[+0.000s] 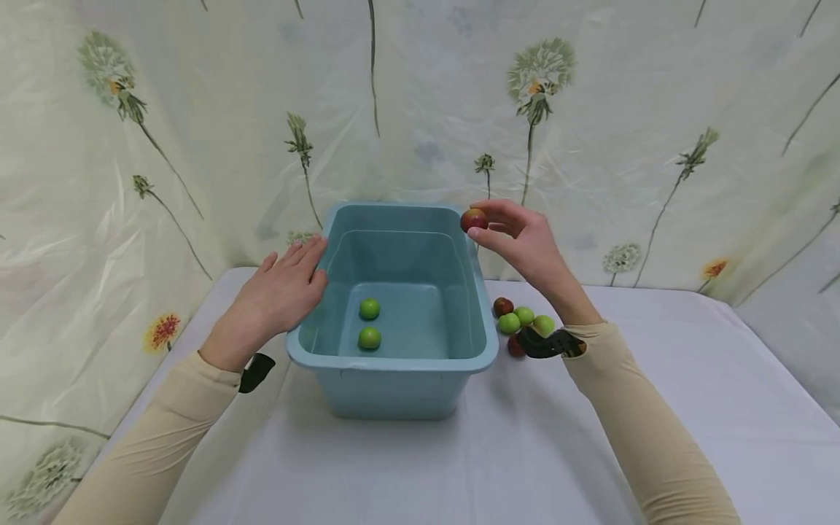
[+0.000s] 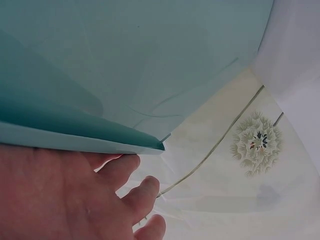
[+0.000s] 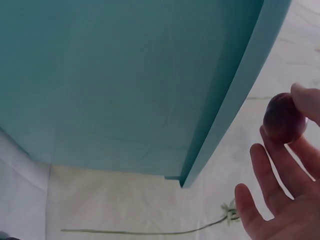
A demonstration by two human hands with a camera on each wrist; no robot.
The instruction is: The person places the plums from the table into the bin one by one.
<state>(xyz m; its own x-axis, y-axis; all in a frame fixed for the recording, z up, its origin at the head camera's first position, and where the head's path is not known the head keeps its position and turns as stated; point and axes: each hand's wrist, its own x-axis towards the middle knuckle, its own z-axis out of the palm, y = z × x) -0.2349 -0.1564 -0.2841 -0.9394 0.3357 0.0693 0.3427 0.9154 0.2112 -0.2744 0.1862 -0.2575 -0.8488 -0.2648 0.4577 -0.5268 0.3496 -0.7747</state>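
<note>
My right hand (image 1: 525, 237) pinches a dark red plum (image 1: 474, 219) between thumb and fingertips, above the right rim of a blue plastic basin (image 1: 394, 363). In the right wrist view the plum (image 3: 285, 118) is beside the basin's rim, outside its wall, with the other fingers spread. On the basin's left rim rests my left hand (image 1: 278, 288), its fingers fairly straight. The left wrist view shows that hand (image 2: 75, 192) against the rim's outer edge. Inside, on the basin floor, lie two round green fruits, one farther back (image 1: 370, 308) and one nearer (image 1: 370, 337).
Right of the basin, several green fruits (image 1: 509, 323) and red plums (image 1: 503, 306) lie in a cluster, partly hidden by the black right wrist strap (image 1: 545, 343). A white cloth (image 1: 394, 467) covers the table. Behind it hangs a dandelion-printed curtain (image 1: 420, 87).
</note>
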